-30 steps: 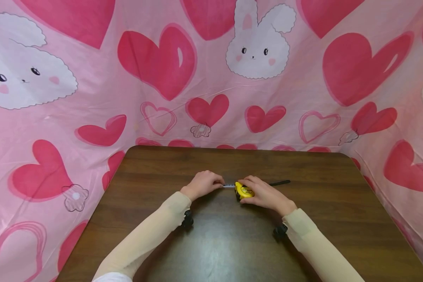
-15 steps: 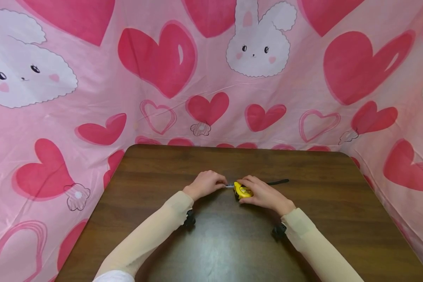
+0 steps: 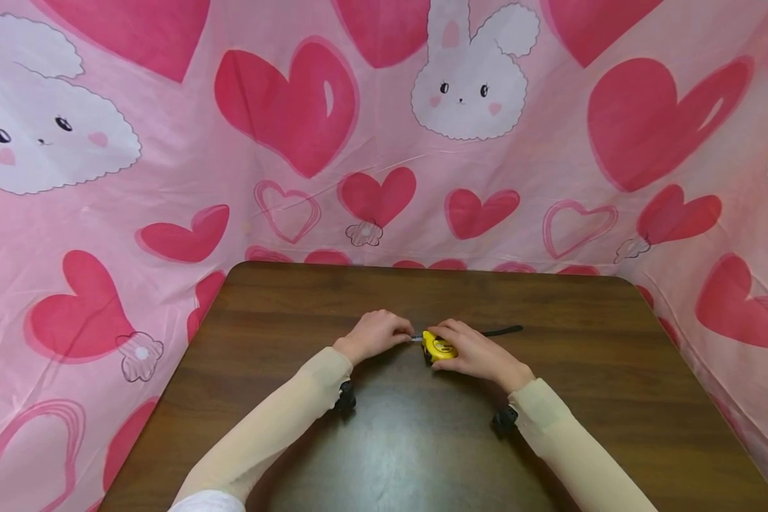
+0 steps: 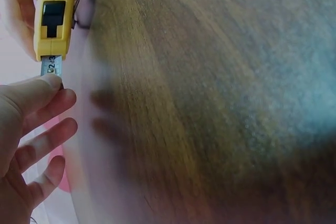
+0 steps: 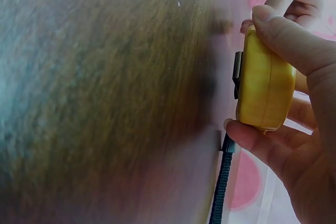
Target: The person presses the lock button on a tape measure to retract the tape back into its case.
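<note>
Two hands meet at the middle of the table: the right hand clasps the rigid, probably light yellow tape measure, while at its 9 o'clock the left hand pinches the thin springy blade, best held by its tip.

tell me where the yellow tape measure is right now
In the head view the yellow tape measure sits mid-table on the dark wooden table, gripped by the right hand, while the left hand pinches its short blade tip just left of it.
</note>
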`<state>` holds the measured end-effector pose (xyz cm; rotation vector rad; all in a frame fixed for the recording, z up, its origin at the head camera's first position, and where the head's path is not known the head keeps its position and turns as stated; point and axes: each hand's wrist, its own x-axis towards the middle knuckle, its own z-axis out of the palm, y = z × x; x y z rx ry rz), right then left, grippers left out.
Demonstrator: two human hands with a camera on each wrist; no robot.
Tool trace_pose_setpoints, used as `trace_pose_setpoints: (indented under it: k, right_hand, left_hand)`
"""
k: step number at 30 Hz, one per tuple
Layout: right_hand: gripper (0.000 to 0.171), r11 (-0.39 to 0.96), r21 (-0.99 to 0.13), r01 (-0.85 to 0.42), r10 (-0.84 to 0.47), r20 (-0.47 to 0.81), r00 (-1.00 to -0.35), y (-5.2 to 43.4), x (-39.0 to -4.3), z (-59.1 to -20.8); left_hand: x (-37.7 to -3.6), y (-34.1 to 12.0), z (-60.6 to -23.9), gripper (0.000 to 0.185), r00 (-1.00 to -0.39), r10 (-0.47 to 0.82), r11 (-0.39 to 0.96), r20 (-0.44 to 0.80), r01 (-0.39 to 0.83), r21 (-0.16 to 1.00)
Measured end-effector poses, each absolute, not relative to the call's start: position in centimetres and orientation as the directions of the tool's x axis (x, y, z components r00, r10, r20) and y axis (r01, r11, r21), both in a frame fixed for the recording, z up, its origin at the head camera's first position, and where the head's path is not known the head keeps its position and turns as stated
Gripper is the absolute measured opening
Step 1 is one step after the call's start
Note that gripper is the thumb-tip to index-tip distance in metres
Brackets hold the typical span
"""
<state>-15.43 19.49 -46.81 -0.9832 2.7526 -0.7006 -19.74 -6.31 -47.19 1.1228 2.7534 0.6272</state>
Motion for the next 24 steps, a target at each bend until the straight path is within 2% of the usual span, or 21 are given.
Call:
trace_pose_setpoints:
  k: [24]
  right_hand:
    - [0.065,0.665,-0.481,-0.572,-0.64,0.03,-0.768,19.0,-15.24,-46.47]
  left_hand:
    - [-19.6,-5.61,-46.73,0.019,-0.725,0.688,0.64,0.032,0.627,0.443]
